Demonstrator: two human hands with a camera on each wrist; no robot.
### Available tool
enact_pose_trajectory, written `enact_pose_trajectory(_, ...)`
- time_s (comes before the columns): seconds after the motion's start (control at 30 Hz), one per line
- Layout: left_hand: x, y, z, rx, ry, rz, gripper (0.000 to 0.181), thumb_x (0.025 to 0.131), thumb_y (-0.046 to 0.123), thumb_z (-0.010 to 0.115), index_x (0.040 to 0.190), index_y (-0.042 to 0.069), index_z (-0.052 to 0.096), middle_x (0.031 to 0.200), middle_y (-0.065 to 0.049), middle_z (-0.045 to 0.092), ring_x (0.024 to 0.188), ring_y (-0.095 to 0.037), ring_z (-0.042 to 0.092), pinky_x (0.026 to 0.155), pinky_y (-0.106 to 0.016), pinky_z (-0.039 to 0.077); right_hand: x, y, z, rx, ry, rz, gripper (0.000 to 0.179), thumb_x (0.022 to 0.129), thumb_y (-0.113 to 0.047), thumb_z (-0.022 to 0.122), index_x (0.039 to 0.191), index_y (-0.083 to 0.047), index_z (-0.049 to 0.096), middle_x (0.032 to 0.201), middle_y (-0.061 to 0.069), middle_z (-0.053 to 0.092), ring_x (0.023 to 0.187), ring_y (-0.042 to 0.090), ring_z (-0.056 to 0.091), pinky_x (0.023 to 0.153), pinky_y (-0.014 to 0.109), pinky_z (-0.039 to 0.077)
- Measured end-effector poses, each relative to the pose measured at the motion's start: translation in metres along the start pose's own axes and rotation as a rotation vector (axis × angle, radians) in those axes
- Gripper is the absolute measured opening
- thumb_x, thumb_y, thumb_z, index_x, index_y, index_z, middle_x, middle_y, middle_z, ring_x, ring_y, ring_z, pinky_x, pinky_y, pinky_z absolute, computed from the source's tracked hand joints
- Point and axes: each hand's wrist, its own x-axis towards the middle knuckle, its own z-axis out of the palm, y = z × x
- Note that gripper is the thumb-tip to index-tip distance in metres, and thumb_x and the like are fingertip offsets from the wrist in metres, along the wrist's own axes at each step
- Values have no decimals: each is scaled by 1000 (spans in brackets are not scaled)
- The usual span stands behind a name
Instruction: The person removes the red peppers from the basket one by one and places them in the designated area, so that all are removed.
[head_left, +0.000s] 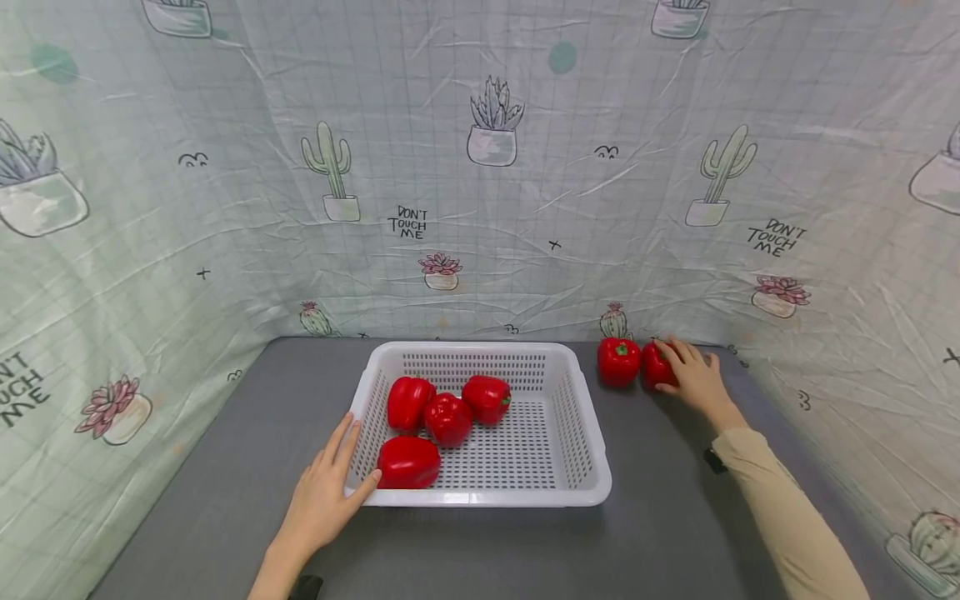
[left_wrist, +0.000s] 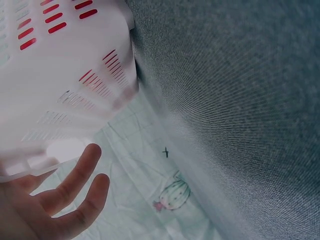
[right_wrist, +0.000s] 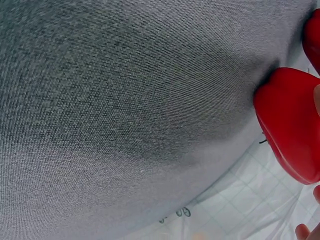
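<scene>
In the head view, my left hand (head_left: pixel 321 498) lies at the front left corner of a white plastic basket (head_left: pixel 487 498), fingers spread along its rim. The left wrist view shows some fingers (left_wrist: pixel 75 187) extended below the basket's rim, beside its slotted wall (left_wrist: pixel 75 65). At the back right, my right hand (head_left: pixel 697 379) reaches over a red bell pepper (head_left: pixel 657 367), with fingers on its top and the thumb at its near side. That pepper (right_wrist: pixel 290 120) rests on the grey table in the right wrist view, partly cut off by the frame.
Another red bell pepper (head_left: pixel 618 362) stands just left of the held one. Several red bell peppers (head_left: pixel 448 419) lie in the basket's left half. A grey table surface (head_left: pixel 480 550) runs back to a printed cloth (head_left: pixel 525 208) hanging behind and at both sides.
</scene>
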Motion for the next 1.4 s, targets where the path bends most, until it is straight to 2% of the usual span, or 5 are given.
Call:
enact_pose_trajectory(0.4,0,0,0,-4,-10,-6,72,77,36,62,136,6,35,144,-12,28,108,-36,49,80,-59,41,-11,-12,-12,-14,126,-98,73,70,-28,72,132,-10,36,136,21,35,120,38,33,93,62,20)
enact_pose_trajectory(0.83,-1,-1,1,-5,-6,-6,73,76,35,63,136,6,35,143,-13,28,109,-36,49,79,-60,42,-16,-57,-43,1,287,-251,64,67,-25,73,123,-6,49,134,22,39,122,37,33,98,59,19)
enact_pose_trajectory(1.07,-1,0,1,-4,-9,-13,73,76,36,63,136,6,35,143,-13,28,109,-37,49,79,-61,42,-16,-77,-54,12,321,-319,51,83,-40,56,121,-6,52,134,21,40,123,37,35,97,58,20)
enact_pose_trajectory(1.3,-1,1,1,-9,-3,-9,73,76,35,63,136,5,35,143,-13,29,108,-36,50,78,-60,43,-15,-100,-65,41,311,-338,55,71,-26,69,120,-8,53,134,19,41,123,36,35,99,58,19)
enact_pose_trajectory(1.4,-1,0,0,-9,-3,-7,72,77,36,62,136,5,35,143,-13,28,109,-36,49,78,-60,43,-13,-114,-70,59,311,-356,56,69,-25,72,120,-9,54,133,18,43,122,35,36,99,58,20)
